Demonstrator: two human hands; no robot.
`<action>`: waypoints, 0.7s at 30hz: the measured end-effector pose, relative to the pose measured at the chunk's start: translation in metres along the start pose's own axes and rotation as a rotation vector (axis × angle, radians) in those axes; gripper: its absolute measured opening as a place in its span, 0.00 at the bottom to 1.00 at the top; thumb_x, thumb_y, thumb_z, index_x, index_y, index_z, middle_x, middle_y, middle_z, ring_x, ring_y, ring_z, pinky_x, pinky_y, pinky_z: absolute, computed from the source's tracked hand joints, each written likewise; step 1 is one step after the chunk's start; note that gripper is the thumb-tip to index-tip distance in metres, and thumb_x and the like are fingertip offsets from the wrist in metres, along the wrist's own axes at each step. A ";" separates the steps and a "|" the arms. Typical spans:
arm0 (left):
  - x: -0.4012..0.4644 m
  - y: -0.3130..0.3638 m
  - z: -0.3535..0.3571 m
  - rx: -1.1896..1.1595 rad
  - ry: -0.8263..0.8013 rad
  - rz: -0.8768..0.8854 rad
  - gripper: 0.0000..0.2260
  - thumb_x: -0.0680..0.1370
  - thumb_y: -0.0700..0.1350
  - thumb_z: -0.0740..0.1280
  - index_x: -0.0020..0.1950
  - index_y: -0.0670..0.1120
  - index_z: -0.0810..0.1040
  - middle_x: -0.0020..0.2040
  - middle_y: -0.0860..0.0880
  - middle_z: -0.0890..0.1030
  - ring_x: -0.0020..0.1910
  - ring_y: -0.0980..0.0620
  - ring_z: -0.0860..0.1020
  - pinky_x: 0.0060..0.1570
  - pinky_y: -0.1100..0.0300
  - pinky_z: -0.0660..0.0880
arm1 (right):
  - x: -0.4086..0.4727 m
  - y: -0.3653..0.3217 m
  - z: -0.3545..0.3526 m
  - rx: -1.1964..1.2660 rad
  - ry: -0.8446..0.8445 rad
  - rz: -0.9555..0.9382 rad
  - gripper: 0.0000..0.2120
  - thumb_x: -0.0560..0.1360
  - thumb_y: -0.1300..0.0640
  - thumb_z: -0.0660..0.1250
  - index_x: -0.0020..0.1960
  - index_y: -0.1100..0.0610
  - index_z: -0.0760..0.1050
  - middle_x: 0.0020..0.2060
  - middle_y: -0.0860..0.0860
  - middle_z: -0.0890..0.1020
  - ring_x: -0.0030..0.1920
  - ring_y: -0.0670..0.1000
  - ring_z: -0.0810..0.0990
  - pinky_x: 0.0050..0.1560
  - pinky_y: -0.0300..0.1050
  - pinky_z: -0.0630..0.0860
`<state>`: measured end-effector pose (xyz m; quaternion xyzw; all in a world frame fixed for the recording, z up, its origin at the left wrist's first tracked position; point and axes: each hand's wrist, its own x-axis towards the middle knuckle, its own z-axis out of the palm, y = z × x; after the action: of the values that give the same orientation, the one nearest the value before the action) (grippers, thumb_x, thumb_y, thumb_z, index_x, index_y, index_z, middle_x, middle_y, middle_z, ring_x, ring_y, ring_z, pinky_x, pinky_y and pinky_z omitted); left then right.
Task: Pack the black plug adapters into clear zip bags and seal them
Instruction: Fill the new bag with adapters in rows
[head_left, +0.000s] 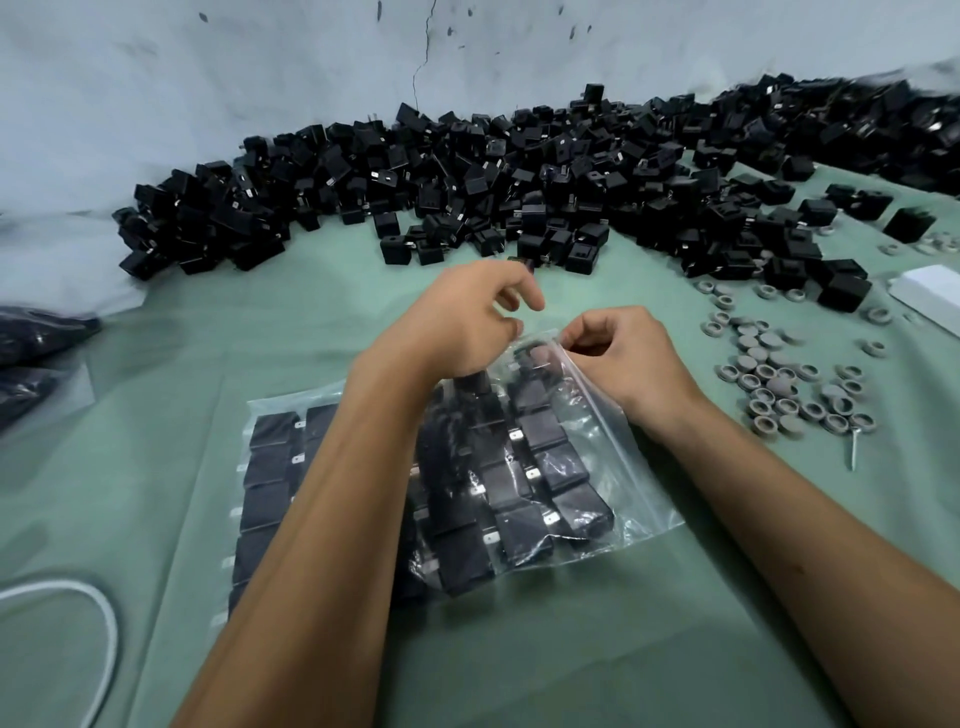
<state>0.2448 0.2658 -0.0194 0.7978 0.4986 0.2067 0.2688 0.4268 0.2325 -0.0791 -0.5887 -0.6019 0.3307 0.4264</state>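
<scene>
A clear zip bag (613, 467) filled with rows of black plug adapters (524, 499) lies on the green table in front of me. My right hand (618, 353) pinches the bag's top edge at its far right corner. My left hand (462, 317) hovers over the bag's mouth with fingers loosely curled and apart; whether it touches the bag is unclear. A second filled clear bag (270, 467) lies flat to the left, partly under my left forearm. A big heap of loose black adapters (467, 182) runs along the wall at the back.
Several small grey round caps (779, 379) are scattered at the right, with a small metal tool (854, 447) beside them. A white box (930, 291) sits at the far right. Dark filled bags (31, 358) lie at the left edge, and a white cable (104, 623) loops at bottom left.
</scene>
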 end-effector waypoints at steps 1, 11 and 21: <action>0.000 -0.004 -0.002 0.015 0.003 -0.049 0.11 0.81 0.37 0.66 0.56 0.53 0.81 0.57 0.50 0.80 0.49 0.51 0.82 0.46 0.55 0.81 | -0.001 -0.001 0.002 -0.021 0.004 -0.004 0.13 0.70 0.47 0.81 0.40 0.56 0.84 0.36 0.50 0.86 0.40 0.51 0.86 0.43 0.45 0.82; -0.003 -0.020 -0.012 0.008 -0.034 -0.236 0.10 0.81 0.39 0.69 0.47 0.55 0.81 0.48 0.51 0.85 0.48 0.53 0.82 0.41 0.62 0.73 | -0.003 -0.003 0.009 -0.075 -0.004 -0.091 0.09 0.70 0.47 0.80 0.40 0.53 0.86 0.34 0.47 0.86 0.36 0.49 0.84 0.38 0.43 0.81; 0.000 -0.021 -0.001 0.022 0.002 -0.281 0.09 0.78 0.37 0.72 0.45 0.52 0.84 0.46 0.50 0.86 0.44 0.51 0.84 0.38 0.60 0.75 | -0.005 -0.005 0.010 -0.129 -0.066 -0.082 0.16 0.71 0.43 0.79 0.38 0.56 0.86 0.34 0.51 0.87 0.37 0.56 0.86 0.39 0.59 0.83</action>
<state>0.2294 0.2735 -0.0317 0.7229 0.6079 0.1622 0.2858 0.4153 0.2278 -0.0794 -0.5786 -0.6593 0.2927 0.3805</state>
